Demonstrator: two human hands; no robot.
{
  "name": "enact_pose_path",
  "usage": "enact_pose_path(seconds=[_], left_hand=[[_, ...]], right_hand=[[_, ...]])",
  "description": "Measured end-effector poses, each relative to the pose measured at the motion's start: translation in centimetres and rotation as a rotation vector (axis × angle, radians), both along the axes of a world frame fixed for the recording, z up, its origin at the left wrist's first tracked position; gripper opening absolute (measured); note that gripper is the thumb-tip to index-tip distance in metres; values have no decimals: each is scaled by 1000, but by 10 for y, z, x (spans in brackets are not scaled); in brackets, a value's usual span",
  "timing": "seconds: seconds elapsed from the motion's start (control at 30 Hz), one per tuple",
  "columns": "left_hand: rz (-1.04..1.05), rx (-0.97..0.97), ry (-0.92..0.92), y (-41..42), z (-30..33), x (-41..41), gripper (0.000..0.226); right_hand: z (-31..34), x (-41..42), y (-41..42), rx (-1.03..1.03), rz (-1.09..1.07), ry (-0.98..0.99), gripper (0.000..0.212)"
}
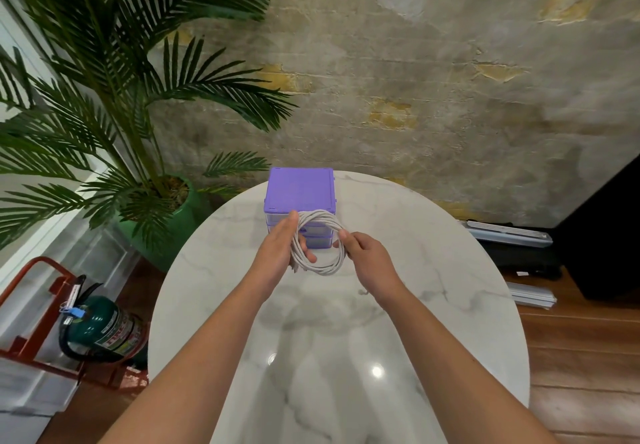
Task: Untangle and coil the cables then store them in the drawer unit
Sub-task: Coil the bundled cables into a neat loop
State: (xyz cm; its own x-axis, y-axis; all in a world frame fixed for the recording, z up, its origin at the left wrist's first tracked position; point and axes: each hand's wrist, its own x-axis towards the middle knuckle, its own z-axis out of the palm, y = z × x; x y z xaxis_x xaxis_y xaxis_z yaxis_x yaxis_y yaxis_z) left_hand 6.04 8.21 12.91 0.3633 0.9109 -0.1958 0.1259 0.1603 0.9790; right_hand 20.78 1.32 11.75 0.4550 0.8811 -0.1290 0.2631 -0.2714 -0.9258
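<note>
A white cable (320, 217) is wound into a round coil and held up above the round marble table (433, 270). My left hand (277, 253) grips the coil's left side, fingers through the loop. My right hand (369, 256) pinches the coil's right side. Just behind the coil stands the purple drawer unit (299, 189) with translucent drawers; the coil and hands hide most of its front, and I cannot tell whether any drawer is open.
A potted palm in a green pot (180, 215) stands left of the table. A green fire extinguisher (104, 329) in a red stand sits on the floor at lower left. Dark cases and rails (512, 239) lie on the floor at right.
</note>
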Motion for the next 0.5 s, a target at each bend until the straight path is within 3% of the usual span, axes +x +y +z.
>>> enact_pose_path(seconds=[0.07, 0.17, 0.3, 0.4, 0.5], left_hand=[[-27, 65, -12, -2, -5, -1, 34], [-88, -6, -50, -5, -6, -2, 28], [-179, -51, -59, -1, -6, -6, 26], [-280, 5, -13, 6, -2, -8, 51], [-333, 62, 117, 10, 4, -1, 39]], right_hand=[[1, 2, 0, 0, -34, 37, 64], [2, 7, 3, -50, -141, 51, 79], [7, 19, 8, -18, -228, -113, 66], [14, 24, 10, -15, -188, -169, 61], [21, 25, 13, -38, -113, -236, 56]])
